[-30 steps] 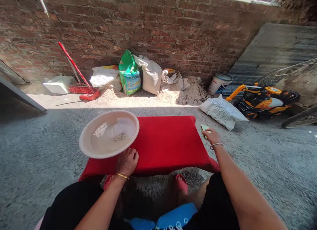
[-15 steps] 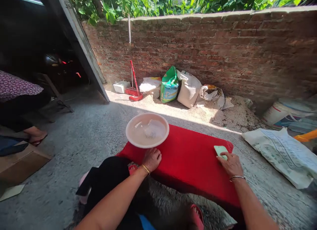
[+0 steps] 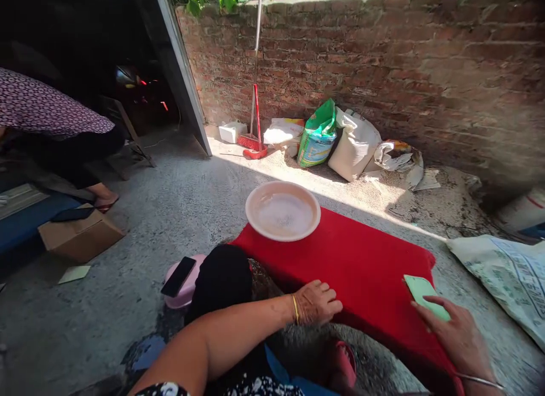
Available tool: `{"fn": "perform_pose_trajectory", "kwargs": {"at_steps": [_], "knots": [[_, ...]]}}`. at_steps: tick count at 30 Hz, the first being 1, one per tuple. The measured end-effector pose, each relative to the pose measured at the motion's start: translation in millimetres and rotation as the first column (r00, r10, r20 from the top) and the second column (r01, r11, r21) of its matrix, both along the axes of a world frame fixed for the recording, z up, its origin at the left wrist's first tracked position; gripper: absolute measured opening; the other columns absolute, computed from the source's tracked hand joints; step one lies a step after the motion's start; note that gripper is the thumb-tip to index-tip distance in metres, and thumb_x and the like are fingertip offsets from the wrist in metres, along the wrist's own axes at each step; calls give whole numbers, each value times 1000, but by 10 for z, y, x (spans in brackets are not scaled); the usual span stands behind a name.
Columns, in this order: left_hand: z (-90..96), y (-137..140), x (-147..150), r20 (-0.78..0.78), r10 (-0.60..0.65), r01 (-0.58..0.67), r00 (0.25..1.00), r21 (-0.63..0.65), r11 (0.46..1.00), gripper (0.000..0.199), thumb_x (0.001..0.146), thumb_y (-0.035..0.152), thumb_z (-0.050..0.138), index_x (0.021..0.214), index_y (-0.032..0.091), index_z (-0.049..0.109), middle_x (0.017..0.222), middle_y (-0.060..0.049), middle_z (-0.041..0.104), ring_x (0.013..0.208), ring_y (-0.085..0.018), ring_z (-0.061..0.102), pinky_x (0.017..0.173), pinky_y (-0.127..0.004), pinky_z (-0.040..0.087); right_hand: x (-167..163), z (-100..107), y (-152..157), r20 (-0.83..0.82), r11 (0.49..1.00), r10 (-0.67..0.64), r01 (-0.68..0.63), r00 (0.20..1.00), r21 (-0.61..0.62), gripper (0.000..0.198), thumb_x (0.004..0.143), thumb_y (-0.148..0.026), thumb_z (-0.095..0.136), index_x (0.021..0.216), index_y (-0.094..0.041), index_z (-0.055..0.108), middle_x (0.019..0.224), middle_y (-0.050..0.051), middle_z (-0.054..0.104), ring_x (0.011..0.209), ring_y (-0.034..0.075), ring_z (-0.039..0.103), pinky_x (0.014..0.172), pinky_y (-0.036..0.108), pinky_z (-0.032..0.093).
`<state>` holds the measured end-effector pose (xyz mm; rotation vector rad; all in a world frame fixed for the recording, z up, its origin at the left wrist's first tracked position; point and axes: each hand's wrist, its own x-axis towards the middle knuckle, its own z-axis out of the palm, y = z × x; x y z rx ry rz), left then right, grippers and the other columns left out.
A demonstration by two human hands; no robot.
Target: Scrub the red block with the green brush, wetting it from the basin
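Note:
My left hand (image 3: 317,303) rests on the front edge of a bench covered with red cloth (image 3: 353,242), its fingers lying loosely over the cloth and holding nothing. At the bench's right end, my right hand (image 3: 462,330) has its thumb and fingers on a pale green flat piece (image 3: 421,287) with rounded corners. What kind of thing it is, I cannot tell; the hand covers part of it. A pinkish-white basin (image 3: 281,237) stands on the left end of the bench, apart from both hands. Inside it is something whitish, with a grainy grey patch.
A pink basin or stool (image 3: 186,296) beside my knee carries a black phone (image 3: 179,275). At left a person (image 3: 51,103) bends over near a cardboard box (image 3: 80,231). Sacks (image 3: 355,146) and a red broom (image 3: 256,117) stand by the brick wall (image 3: 323,49).
My left hand has moved from beside the basin rightward along the bench's front edge. The right hand and green piece have come nearer to me. My view has turned left and down.

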<state>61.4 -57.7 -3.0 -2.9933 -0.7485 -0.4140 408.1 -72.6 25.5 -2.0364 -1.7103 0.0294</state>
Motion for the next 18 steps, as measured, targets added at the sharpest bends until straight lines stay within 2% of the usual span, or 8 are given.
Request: {"fn": "perform_pose_trajectory", "kwargs": {"at_steps": [1, 3, 6, 11, 14, 18], "knots": [[18, -59, 28, -14, -98, 99, 995, 30, 995, 17, 89, 32, 44, 94, 20, 55, 85, -4, 54, 76, -17, 49, 62, -31, 34, -181, 4, -28, -2, 998, 63, -63, 998, -27, 51, 69, -69, 53, 85, -23, 70, 83, 11, 64, 75, 26, 61, 66, 41, 49], [54, -120, 39, -35, -187, 189, 982, 54, 981, 17, 90, 30, 42, 90, 19, 55, 87, -5, 54, 75, -16, 50, 61, -31, 34, -465, -5, -59, -10, 985, 158, -158, 987, -73, 53, 70, -69, 51, 91, -24, 69, 96, 11, 62, 90, 27, 60, 78, 40, 48], [95, -99, -22, -81, -135, 138, 988, 32, 990, 16, 90, 30, 43, 90, 19, 55, 89, -6, 54, 73, -17, 52, 58, -30, 33, -667, -38, -42, -10, 980, 182, -182, 983, -78, 55, 72, -70, 49, 96, -24, 67, 98, 10, 60, 95, 26, 58, 84, 40, 47], [88, -98, -155, -115, -83, 79, 990, -38, 996, 13, 88, 27, 44, 91, 20, 54, 81, -4, 55, 69, -17, 54, 54, -30, 34, -712, -22, 74, -20, 991, 113, -114, 993, -64, 60, 70, -69, 50, 102, -20, 64, 95, 11, 57, 96, 28, 56, 84, 42, 47], [4, -192, -220, -180, -80, 61, 980, -109, 992, 7, 84, 25, 51, 85, 19, 55, 78, -4, 56, 68, -17, 56, 59, -31, 38, -837, 48, 136, -54, 989, 115, -119, 992, -88, 51, 72, -60, 55, 105, -22, 63, 100, 10, 55, 97, 26, 55, 81, 39, 48], [-147, -265, -290, -333, -127, 57, 934, -213, 975, 5, 80, 22, 56, 81, 18, 58, 78, -6, 61, 71, -18, 59, 65, -33, 41, -1293, 77, 191, -102, 972, 183, -196, 978, -129, 38, 74, -45, 62, 104, -23, 62, 103, 9, 52, 96, 23, 55, 81, 35, 48]]}}
